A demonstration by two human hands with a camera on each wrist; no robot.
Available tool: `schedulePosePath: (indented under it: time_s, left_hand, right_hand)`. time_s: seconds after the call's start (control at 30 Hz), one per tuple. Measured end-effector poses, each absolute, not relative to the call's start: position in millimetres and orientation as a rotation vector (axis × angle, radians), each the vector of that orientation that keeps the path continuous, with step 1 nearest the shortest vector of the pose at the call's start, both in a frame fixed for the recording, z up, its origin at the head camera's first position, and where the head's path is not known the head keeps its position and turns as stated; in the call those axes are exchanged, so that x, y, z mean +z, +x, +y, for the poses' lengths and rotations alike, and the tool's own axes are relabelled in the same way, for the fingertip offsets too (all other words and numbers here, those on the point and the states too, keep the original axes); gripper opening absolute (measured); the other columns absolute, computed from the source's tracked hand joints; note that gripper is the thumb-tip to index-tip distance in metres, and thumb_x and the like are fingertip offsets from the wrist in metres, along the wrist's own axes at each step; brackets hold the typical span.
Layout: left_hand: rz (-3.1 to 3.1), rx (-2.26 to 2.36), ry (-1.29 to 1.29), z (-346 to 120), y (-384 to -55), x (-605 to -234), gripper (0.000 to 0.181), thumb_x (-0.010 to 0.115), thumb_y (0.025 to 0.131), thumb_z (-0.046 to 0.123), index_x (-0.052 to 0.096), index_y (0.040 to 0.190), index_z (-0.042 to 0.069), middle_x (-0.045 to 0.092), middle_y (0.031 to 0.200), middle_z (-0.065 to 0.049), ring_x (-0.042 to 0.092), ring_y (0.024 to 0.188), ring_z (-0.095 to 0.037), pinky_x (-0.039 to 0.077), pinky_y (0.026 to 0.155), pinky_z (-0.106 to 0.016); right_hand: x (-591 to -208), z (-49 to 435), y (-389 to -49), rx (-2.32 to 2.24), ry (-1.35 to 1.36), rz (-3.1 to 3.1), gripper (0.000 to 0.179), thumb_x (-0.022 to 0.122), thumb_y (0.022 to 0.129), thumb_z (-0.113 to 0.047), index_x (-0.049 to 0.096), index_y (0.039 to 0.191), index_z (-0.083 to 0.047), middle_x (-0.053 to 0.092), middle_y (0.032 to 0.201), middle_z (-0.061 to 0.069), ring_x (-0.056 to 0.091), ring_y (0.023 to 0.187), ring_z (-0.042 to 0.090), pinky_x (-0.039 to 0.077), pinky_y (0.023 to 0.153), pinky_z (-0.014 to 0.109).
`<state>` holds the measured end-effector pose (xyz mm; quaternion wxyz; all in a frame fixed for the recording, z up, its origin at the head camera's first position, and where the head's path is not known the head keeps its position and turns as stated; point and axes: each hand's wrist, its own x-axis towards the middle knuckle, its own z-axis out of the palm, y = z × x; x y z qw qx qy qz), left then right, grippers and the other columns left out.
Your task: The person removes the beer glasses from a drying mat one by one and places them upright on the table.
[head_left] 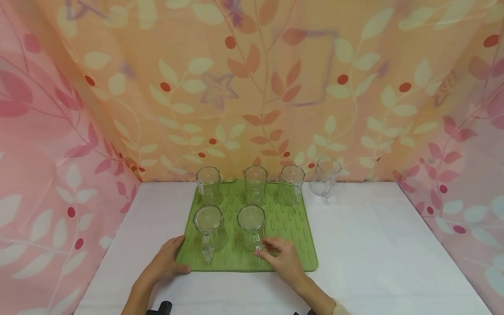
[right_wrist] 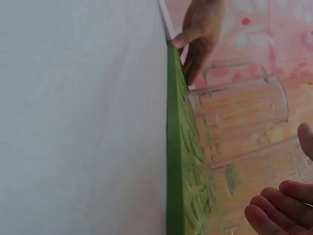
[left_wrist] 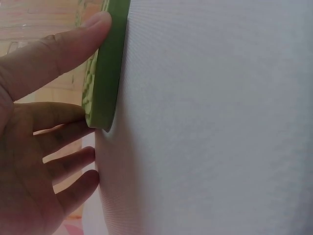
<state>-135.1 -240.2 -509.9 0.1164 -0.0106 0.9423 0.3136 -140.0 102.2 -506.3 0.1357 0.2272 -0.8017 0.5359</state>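
Two clear glass mugs stand in the front row of a green ridged mat [head_left: 279, 258], the left mug [head_left: 208, 223] and the right mug [head_left: 252, 221], handles toward me. My right hand [head_left: 285, 262] is at the right mug's handle, thumb and fingers apart around its side. The right wrist view shows that hand's fingers [right_wrist: 281, 208] relaxed beside the glass. At the mat's front left corner rests my left hand [head_left: 167, 260]. Its thumb [left_wrist: 73, 51] lies over the front edge, while its fairly straight fingers [left_wrist: 63, 137] touch the corner and the cloth.
Behind the front row, three more glass mugs, at left [head_left: 208, 183], middle [head_left: 256, 183] and right [head_left: 291, 183], stand along the mat's back. Another glass mug [head_left: 324, 179] is on the white cloth [head_left: 366, 236] beyond the mat's right edge. Patterned fabric [head_left: 252, 87] hangs behind and at both sides.
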Motion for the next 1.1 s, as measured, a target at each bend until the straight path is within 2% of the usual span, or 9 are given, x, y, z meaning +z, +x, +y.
schedulePosePath:
  time_s: [0.2, 0.43, 0.9, 1.1]
  left_hand:
    - [2.749, 0.921, -0.016, -241.2, -133.2, -510.5, 0.107, 0.091, 0.059, 0.024, 0.035, 0.144, -0.01, 0.038, 0.146, -0.033, 0.031, 0.137, -0.054, 0.029, 0.111, -0.066]
    - [2.758, 0.933, -0.006, -238.6, -132.5, -509.3, 0.105, 0.091, 0.059, 0.02, 0.036, 0.144, -0.011, 0.039, 0.145, -0.033, 0.032, 0.136, -0.054, 0.03, 0.11, -0.066]
    - [2.777, 0.908, -0.024, -239.8, -133.8, -509.2, 0.107, 0.091, 0.058, 0.022, 0.036, 0.145, -0.009, 0.04, 0.146, -0.031, 0.032, 0.137, -0.052, 0.03, 0.111, -0.065]
    - [2.766, 0.916, -0.031, -239.6, -133.1, -507.8, 0.107, 0.091, 0.058, 0.022, 0.036, 0.145, -0.009, 0.038, 0.147, -0.031, 0.031, 0.137, -0.053, 0.029, 0.111, -0.066]
  right_hand:
    - [-518.2, 94.7, -135.7, 1.446, 0.686, -2.312, 0.018, 0.081, 0.075, -0.011, 0.075, 0.089, 0.0, 0.075, 0.082, 0.005, 0.068, 0.072, 0.007, 0.059, 0.065, 0.019]
    - [-525.7, 89.5, -134.2, 1.284, 0.767, -2.258, 0.016, 0.081, 0.073, -0.003, 0.074, 0.086, 0.0, 0.074, 0.077, 0.005, 0.066, 0.066, 0.005, 0.053, 0.064, 0.007]
    - [-526.1, 86.5, -137.5, 1.231, 0.788, -2.195, 0.01, 0.078, 0.075, 0.001, 0.072, 0.083, 0.001, 0.074, 0.076, 0.005, 0.07, 0.067, 0.008, 0.054, 0.065, 0.007]
    - [-523.4, 90.2, -138.3, 1.204, 0.782, -2.164, 0.012, 0.079, 0.073, 0.003, 0.071, 0.083, 0.001, 0.074, 0.076, 0.005, 0.07, 0.066, 0.01, 0.054, 0.065, 0.008]
